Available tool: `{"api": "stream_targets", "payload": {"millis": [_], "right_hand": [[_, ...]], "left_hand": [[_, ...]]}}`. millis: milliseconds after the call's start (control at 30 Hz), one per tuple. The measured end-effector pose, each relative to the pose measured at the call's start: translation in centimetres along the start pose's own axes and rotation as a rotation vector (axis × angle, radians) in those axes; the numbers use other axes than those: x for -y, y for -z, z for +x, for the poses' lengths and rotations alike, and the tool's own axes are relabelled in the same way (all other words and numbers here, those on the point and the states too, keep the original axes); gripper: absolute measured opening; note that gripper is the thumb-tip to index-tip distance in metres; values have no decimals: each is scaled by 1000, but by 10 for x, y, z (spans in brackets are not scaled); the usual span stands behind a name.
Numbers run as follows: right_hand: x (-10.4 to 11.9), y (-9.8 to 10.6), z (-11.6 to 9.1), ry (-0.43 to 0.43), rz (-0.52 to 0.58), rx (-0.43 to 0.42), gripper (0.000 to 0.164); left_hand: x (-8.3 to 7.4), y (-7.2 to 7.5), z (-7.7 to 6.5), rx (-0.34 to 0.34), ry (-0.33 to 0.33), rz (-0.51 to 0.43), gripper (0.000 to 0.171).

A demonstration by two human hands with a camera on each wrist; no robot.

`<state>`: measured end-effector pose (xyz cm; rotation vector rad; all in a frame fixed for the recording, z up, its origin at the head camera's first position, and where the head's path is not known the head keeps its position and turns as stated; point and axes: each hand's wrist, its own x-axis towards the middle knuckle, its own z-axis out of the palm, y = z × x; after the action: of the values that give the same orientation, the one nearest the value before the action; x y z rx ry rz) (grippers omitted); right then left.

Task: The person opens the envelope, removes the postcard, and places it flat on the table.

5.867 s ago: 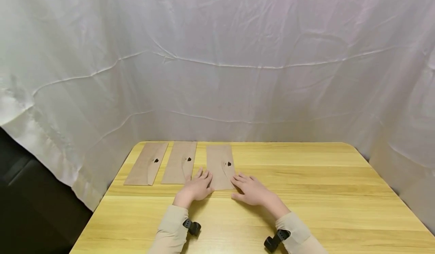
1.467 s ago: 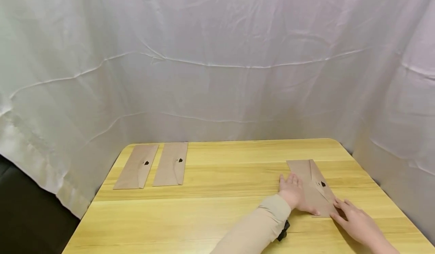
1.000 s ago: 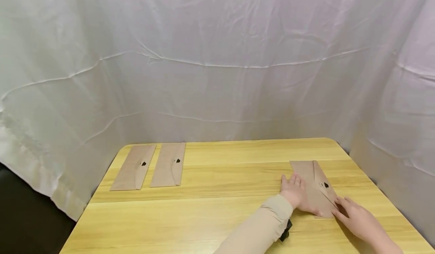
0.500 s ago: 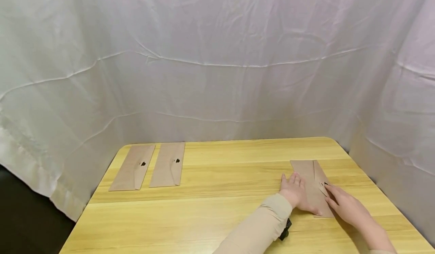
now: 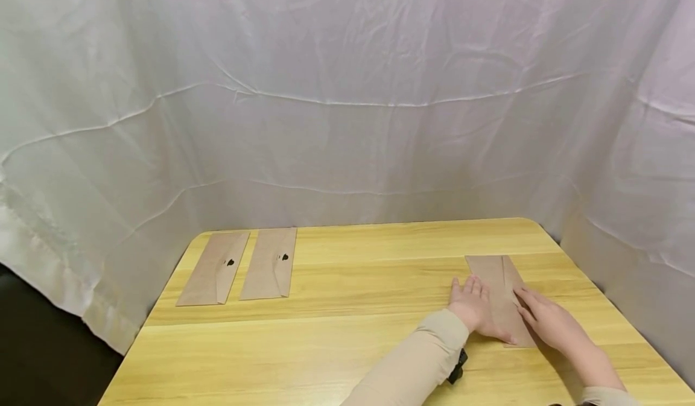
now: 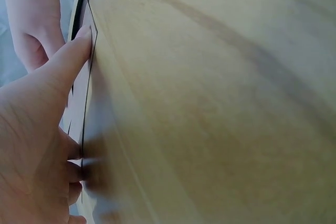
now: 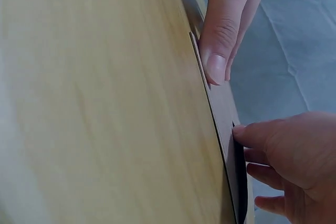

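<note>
Clearly the tan paper envelope (image 5: 502, 312) lay towards ten o'clock from the right hand (image 5: 549, 323), whose bent fingers touched its flap (image 5: 513, 273), pinch unclear. Equally near, the left hand (image 5: 473, 309), fingers spread and gripping nothing, touched its nine o'clock edge. At the three o'clock side of the table (image 5: 326, 358), its long axis pointed eleven to five.

Wide gap, paired envelopes (image 5: 267, 268) to left hand (image 5: 473, 309)
</note>
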<state>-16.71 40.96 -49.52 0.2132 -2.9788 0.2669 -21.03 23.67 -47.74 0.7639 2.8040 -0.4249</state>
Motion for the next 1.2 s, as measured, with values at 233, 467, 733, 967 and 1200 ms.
{"api": "stream_targets", "payload": {"millis": [233, 467, 733, 967, 1200], "right_hand": [[0, 5, 0, 30, 2, -2, 40], [2, 7, -2, 57, -7, -26, 37], [1, 10, -4, 141, -25, -181, 41], [-8, 13, -3, 219, -107, -329, 52], [-22, 14, -13, 193, -187, -311, 65]], "left_hand": [[-1, 0, 1, 7, 13, 16, 109], [-2, -1, 0, -7, 6, 13, 110], [-1, -1, -1, -3, -4, 6, 108], [0, -1, -3, -12, -6, -6, 108], [0, 0, -5, -6, -1, -17, 108]]}}
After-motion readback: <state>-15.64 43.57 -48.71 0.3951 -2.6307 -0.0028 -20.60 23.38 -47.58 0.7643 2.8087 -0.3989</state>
